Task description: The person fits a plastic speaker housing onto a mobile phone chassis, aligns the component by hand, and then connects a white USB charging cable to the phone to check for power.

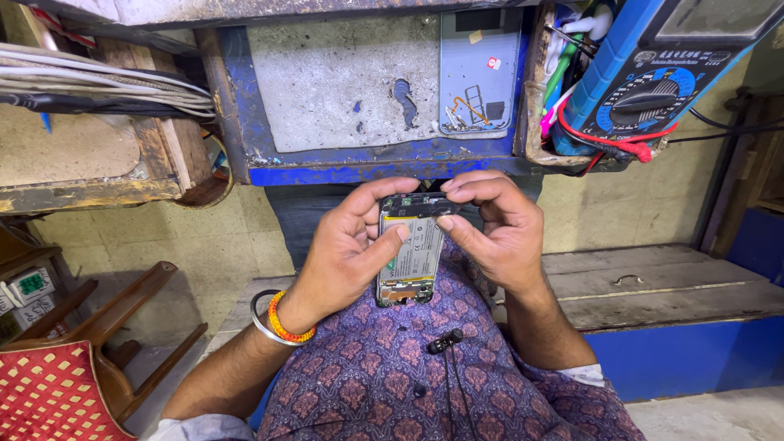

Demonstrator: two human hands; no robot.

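We cradle the opened smartphone (411, 255) above our lap, just off the worktop's (343, 82) near edge, left hand (347, 245) curled around its side, right hand (498, 233) fingertips pinching its top end, keeping pressure light and steady.

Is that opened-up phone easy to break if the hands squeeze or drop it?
Probably yes. The opened phone has its back off, so the battery and small circuit parts lie bare and could get damaged. It looks thin and stiff, likely light. The left hand and right hand hold it over the lap; a slip might hurt it.
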